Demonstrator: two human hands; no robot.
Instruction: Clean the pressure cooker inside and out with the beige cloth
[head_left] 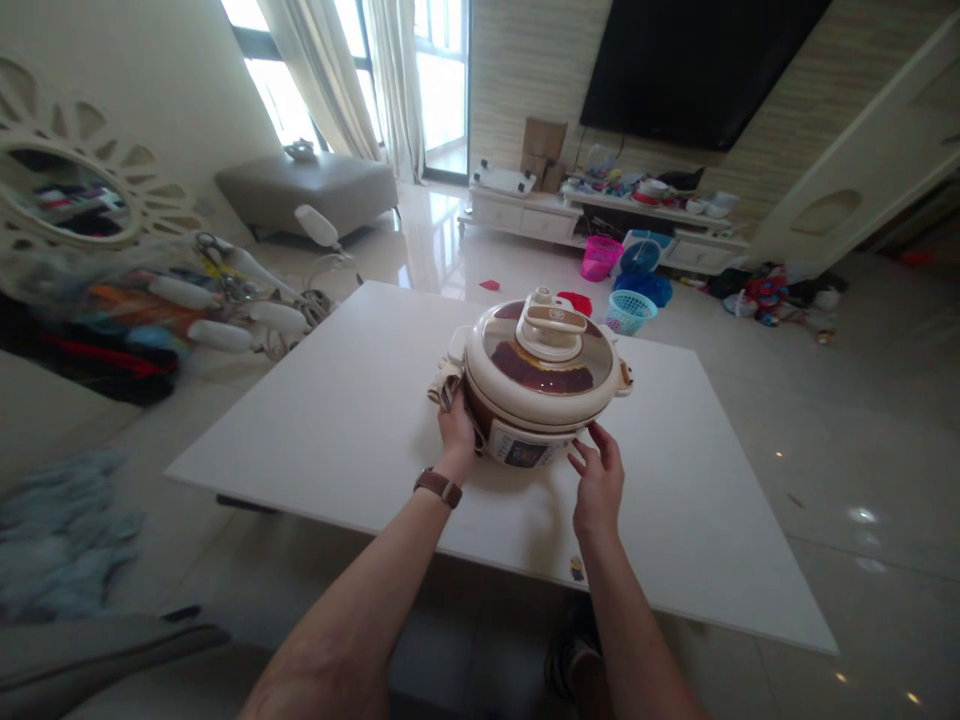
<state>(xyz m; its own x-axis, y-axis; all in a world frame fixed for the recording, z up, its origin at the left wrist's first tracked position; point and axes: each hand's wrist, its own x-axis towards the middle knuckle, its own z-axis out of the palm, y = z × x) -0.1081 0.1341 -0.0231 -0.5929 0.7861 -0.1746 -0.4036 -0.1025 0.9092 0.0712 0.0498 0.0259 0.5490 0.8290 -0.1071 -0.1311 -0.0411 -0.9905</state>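
A cream electric cooking pot (541,385) with a glass lid and a cream lid handle stands on the white table (345,420). My left hand (457,425), with a brown watch strap at the wrist, presses a light cloth (444,382) against the pot's left side, fingers closed on the cloth. My right hand (598,478) is at the pot's front right, by its control panel. Its fingers are spread and touch the pot's lower edge or come close to it.
Coloured baskets (628,310) sit on the shiny floor behind the table. A low white TV cabinet (525,215) and cardboard boxes stand under a wall screen. A grey ottoman (307,185) is back left, cluttered cables and bags (225,300) left of the table.
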